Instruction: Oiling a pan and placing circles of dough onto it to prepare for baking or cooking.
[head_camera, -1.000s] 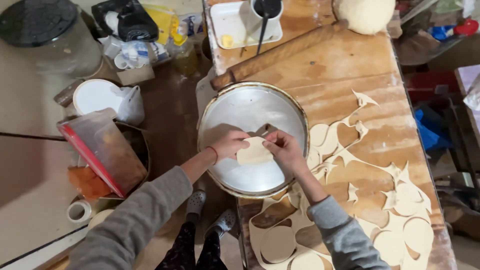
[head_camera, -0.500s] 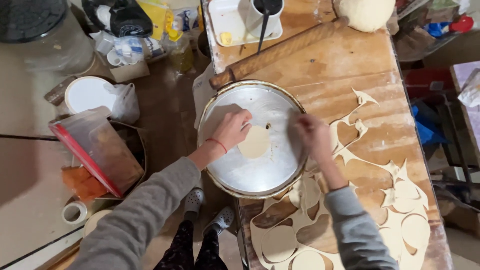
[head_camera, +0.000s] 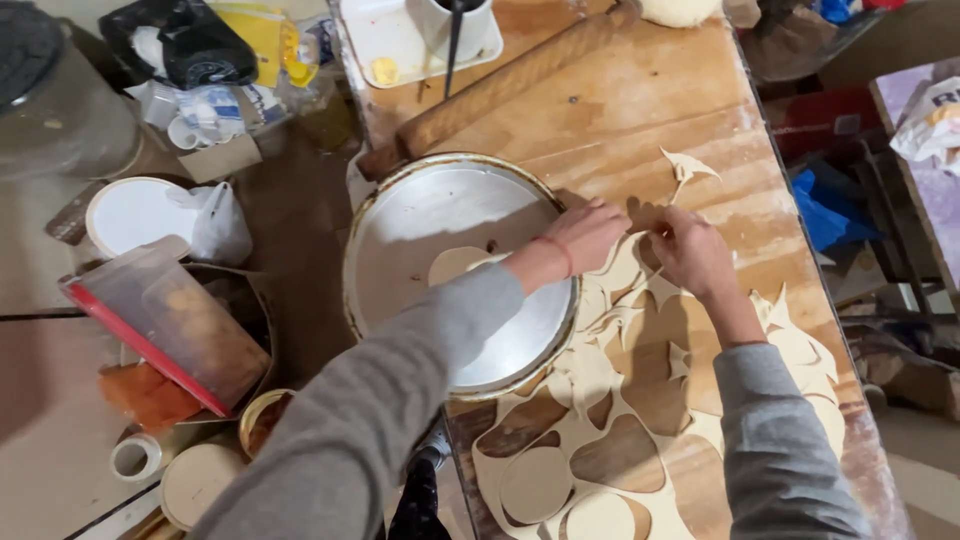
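Two bare hands meet over the rolled-out sheet of pale dough (head_camera: 610, 390) in the head view, just past the right rim of the round silver metal tray (head_camera: 420, 215). The left hand (head_camera: 588, 236), in a grey sleeve with a thin red band at the wrist, reaches across the tray, its fingers curled down onto the dough at the sheet's upper edge. The right hand (head_camera: 690, 250) sits just beside it, fingertips pinched on the same piece of dough; whether either hand has lifted it clear of the board I cannot tell. One cut disc of pale dough (head_camera: 455, 264) lies flat inside the tray, partly hidden by the left forearm. The sheet is full of round holes and thin webs, spread on the long wooden board (head_camera: 650, 110). A wooden rolling pin (head_camera: 500, 85) lies slantwise above the tray. Left of the tray stands a clear plastic box with a red lid (head_camera: 165, 325).
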